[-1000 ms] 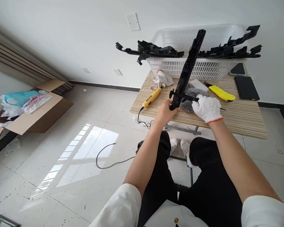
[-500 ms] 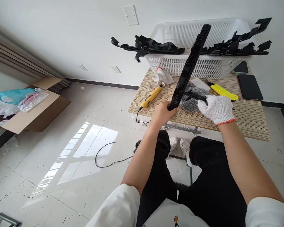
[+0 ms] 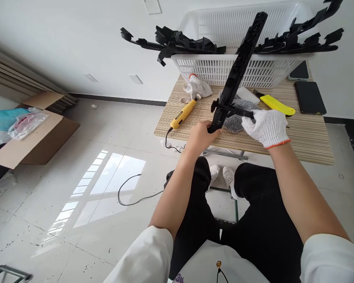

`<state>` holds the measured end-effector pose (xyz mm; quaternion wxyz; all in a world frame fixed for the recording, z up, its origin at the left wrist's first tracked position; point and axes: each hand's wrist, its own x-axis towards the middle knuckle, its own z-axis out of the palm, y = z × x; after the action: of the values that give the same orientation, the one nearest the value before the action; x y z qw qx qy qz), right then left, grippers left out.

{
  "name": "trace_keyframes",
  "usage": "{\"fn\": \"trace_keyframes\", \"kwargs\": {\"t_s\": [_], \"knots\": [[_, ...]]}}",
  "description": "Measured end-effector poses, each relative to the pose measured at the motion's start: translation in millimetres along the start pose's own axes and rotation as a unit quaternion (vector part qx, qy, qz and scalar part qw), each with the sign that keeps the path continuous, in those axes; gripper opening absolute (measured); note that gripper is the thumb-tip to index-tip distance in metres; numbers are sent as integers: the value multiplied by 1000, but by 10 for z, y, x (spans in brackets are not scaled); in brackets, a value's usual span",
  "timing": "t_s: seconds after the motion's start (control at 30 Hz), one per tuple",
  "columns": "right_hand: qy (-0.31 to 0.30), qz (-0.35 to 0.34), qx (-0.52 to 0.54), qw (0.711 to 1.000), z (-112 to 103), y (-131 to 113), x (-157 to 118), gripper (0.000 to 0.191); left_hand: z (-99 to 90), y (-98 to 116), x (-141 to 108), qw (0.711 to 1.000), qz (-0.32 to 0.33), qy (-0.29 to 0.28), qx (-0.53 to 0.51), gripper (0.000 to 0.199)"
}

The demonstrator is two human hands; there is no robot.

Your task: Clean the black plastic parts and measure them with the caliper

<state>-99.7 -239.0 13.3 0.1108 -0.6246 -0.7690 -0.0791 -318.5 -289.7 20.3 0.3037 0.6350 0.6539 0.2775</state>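
My left hand, bare, grips the near end of a long black plastic strip, which slants up and away toward the basket. Ribs and small clips run along the strip. On my right hand is a white knit glove with an orange cuff. Its fingers are closed on a thin black bar with small prongs, which lies across the strip just above my left hand. I cannot make out exactly what kind of piece the bar is. Beneath them a grey cloth lies on the wooden table.
A white slatted basket holds several black plastic parts that stick out both sides. Around it lie a yellow corded tool, a white glove, a yellow utility knife and a black phone. An open carton stands left.
The thin bar has moved across the strip, and its pronged end now shows past the strip's left edge. Both hands keep their holds. The whole view has shifted slightly.
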Motion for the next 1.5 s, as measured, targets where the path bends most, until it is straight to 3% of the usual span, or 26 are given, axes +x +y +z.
{"fn": "trace_keyframes", "kwargs": {"t_s": [0.67,0.87,1.1,1.33,1.5], "knots": [[-13,44,25,999,-97,111,73,56,26,-40,76,1000,1,-11,-10,24],[0,106,6,994,-90,194,163,62,32,-82,156,1000,15,-13,-3,18],[12,115,2,993,-83,137,223,61,21,-82,219,999,31,-15,18,24],[4,122,-9,992,-199,50,229,72,-13,-94,211,999,30,-7,28,30],[4,131,1,991,-225,42,203,67,-5,-97,183,999,45,-15,6,27]]}}
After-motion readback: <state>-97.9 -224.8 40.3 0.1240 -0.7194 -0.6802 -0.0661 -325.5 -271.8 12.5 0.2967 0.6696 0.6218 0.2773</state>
